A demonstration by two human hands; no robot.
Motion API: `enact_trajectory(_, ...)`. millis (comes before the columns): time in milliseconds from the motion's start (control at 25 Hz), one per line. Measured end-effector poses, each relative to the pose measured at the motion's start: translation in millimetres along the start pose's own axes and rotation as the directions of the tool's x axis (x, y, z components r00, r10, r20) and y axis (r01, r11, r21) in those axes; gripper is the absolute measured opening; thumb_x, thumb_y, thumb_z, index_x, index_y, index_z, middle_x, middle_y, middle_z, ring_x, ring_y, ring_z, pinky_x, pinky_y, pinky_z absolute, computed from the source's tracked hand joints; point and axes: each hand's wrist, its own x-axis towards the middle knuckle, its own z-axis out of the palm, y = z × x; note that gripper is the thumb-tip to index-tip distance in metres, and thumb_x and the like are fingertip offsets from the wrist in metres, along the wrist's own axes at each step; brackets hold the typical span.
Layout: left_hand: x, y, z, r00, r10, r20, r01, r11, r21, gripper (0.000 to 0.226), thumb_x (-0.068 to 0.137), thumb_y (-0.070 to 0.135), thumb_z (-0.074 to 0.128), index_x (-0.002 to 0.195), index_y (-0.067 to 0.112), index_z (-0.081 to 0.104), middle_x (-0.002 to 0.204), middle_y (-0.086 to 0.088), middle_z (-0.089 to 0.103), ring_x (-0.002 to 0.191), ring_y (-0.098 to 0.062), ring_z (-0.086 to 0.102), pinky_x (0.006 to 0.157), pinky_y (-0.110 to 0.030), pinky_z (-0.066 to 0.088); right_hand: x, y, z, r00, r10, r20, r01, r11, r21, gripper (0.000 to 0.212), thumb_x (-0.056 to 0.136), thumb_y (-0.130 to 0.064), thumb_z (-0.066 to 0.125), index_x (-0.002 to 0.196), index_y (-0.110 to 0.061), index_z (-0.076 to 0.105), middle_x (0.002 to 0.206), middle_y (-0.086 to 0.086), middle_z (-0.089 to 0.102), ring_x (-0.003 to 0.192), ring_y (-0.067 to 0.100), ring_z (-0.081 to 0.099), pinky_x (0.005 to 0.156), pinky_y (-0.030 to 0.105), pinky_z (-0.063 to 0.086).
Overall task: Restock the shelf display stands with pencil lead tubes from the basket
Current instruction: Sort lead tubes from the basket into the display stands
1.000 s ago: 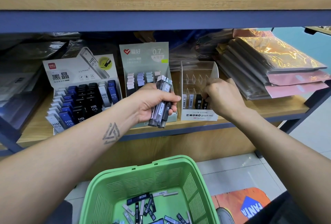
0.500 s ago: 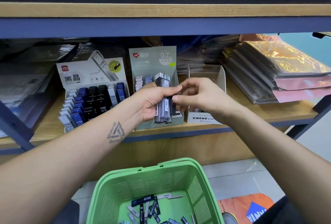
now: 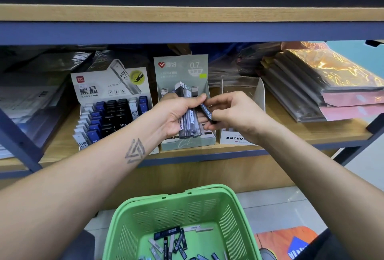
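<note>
Left hand [image 3: 176, 114] grips tube bundle [image 3: 188, 112], blocking green stand [image 3: 180, 68].

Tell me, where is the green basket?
In the head view, the green basket sits at the bottom middle, on the floor below the shelf, under both arms, with loose lead tubes inside.

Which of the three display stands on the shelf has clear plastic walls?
The right-hand stand, labelled MONO, behind the right hand. The other two are printed cardboard.

Left hand [image 3: 176, 116] grips tube bundle [image 3: 188, 112]; right hand [image 3: 236, 114] pinches one tube [image 3: 206, 112]
</note>
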Motion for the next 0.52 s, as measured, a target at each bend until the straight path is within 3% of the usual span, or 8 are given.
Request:
enact_trajectory(120,3,2,-3,1.000,-0.008,-0.002,0.008,1.000,0.030,0.029,0.092,-0.001,0.067,0.117,-0.011,0.059,0.100,-0.033,0.071,0.079,-0.036,0.076,0.058,-0.036,0.062,3,5,-8,0.999,-0.004,-0.053,0.006,1.000,0.025,0.031,0.091,0.017,0.055,0.111,0.001,0.071,0.098,0.026,0.074,0.082,0.030,0.076,0.073,0.029,0.063)
enact_trajectory(240,3,2,-7,1.000,-0.005,0.018,0.003,0.991,0.131,0.022,0.091,0.000,0.068,0.110,-0.010,0.063,0.096,-0.030,0.073,0.071,-0.026,0.077,0.053,-0.026,0.060,6,10,-20,0.991,-0.044,-0.128,0.046,0.999,0.011,0.026,0.092,0.013,0.058,0.103,-0.003,0.075,0.099,0.020,0.075,0.081,0.022,0.075,0.080,0.028,0.061)
enact_trajectory(400,2,-3,-2,0.998,0.046,0.034,-0.053,0.973,0.223,0.009,0.087,-0.004,0.071,0.095,-0.004,0.066,0.095,-0.028,0.074,0.060,-0.019,0.071,0.049,-0.022,0.056,6,17,-32,0.976,-0.124,-0.179,0.133,0.990,0.040,0.025,0.090,0.010,0.065,0.103,-0.008,0.076,0.095,0.013,0.075,0.086,0.020,0.073,0.088,0.031,0.059)
enact_trajectory(520,3,-6,0,0.998,0.015,0.067,-0.028,0.981,0.193,0.007,0.089,-0.003,0.068,0.095,-0.005,0.067,0.099,-0.027,0.073,0.057,-0.015,0.066,0.049,-0.019,0.054,3,20,-46,0.974,-0.152,-0.167,0.172,0.978,0.114,0.025,0.085,0.007,0.073,0.104,-0.008,0.074,0.093,0.015,0.076,0.089,0.027,0.076,0.081,0.030,0.060)
